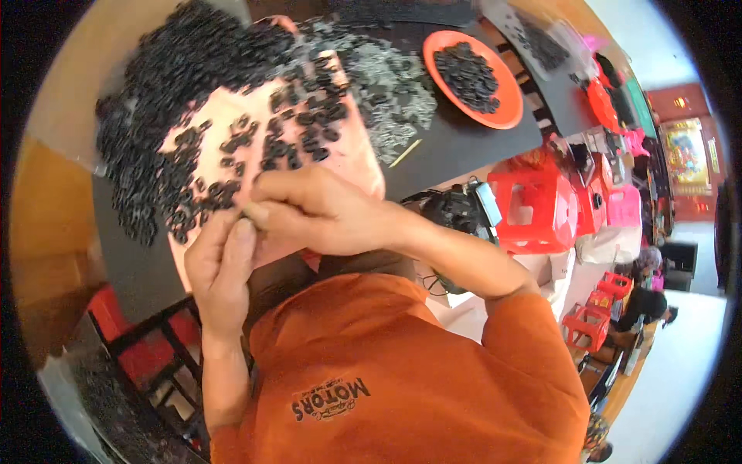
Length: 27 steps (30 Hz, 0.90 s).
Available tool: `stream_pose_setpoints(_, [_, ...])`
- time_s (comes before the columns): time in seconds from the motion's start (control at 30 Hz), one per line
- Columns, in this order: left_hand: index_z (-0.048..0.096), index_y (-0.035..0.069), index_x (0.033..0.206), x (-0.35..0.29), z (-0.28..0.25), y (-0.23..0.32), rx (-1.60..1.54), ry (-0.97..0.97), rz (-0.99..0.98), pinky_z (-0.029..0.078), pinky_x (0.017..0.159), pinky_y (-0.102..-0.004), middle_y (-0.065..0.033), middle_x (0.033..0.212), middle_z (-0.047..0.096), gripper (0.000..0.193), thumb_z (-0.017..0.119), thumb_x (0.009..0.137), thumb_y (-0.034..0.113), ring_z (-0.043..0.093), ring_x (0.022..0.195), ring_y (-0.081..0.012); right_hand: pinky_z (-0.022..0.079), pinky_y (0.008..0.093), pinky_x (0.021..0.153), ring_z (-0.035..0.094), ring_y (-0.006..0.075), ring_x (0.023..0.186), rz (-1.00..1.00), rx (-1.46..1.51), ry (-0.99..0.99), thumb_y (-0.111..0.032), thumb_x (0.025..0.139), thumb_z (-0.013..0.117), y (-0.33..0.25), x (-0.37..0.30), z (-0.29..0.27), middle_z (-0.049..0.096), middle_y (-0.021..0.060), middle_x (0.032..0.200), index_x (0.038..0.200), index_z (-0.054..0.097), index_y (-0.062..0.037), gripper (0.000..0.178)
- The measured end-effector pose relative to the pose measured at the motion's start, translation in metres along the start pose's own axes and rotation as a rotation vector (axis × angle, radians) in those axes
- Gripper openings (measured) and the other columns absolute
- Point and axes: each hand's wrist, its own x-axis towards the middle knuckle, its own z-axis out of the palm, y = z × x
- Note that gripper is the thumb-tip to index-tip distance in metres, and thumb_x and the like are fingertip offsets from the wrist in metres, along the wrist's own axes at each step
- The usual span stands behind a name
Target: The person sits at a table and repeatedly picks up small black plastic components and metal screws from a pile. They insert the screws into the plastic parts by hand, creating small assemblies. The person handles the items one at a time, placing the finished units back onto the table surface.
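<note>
My left hand [219,259] and my right hand [321,207] meet fingertip to fingertip above the near edge of a pink sheet [362,151]. Both are closed in a pinch, and whatever sits between the fingers is too small and hidden to make out. Just beyond them, small black ring-like pieces [308,116] lie scattered over the sheet. A large heap of similar black pieces [205,54] covers its far and left sides. Translucent grey pieces [390,85] are piled along the sheet's right side.
An orange-red plate [506,112] holding black pieces stands on the dark table [460,151]. A thin yellowish stick [405,153] lies near the grey pile. Red plastic stools [533,209] and a black bag [448,210] are at the right. Another person [643,305] is in the background.
</note>
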Motion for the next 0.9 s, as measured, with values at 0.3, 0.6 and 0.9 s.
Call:
stream_pose_setpoints(0.3, [0.052, 0.003, 0.077, 0.004, -0.007, -0.003, -0.045, -0.084, 0.006, 0.030, 0.052, -0.0189, 0.0049, 0.065, 0.043, 0.018, 0.051, 0.090, 0.014, 0.036, 0.059, -0.0027, 0.042, 0.0306, 0.057, 0.051, 0.0140, 0.062, 0.081, -0.139, 0.024, -0.015, 0.090, 0.049, -0.007, 0.001, -0.004, 0.052, 0.0101, 0.068, 0.085, 0.055, 0.0027, 0.019])
stream_pose_setpoints(0.6, [0.051, 0.004, 0.068, 0.010, -0.022, -0.021, -0.033, -0.106, 0.087, 0.030, 0.047, -0.0203, 0.0011, 0.064, 0.049, 0.021, 0.049, 0.086, 0.014, 0.041, 0.055, -0.0041, 0.032, 0.0222, 0.053, 0.036, 0.0048, 0.061, 0.329, -0.321, 0.331, -0.023, 0.094, 0.048, -0.011, -0.018, -0.088, 0.042, -0.0054, 0.064, 0.074, 0.051, -0.0031, 0.029])
stream_pose_setpoints(0.9, [0.055, -0.001, 0.085, 0.004, -0.019, -0.019, -0.121, -0.146, 0.097, 0.029, 0.052, -0.0193, 0.0034, 0.070, 0.045, 0.007, 0.048, 0.082, 0.001, 0.036, 0.060, -0.0025, 0.030, 0.0201, 0.050, 0.036, 0.0035, 0.057, 0.365, -0.096, 0.261, -0.029, 0.094, 0.049, -0.009, -0.009, -0.072, 0.044, -0.0059, 0.063, 0.080, 0.055, -0.0050, 0.028])
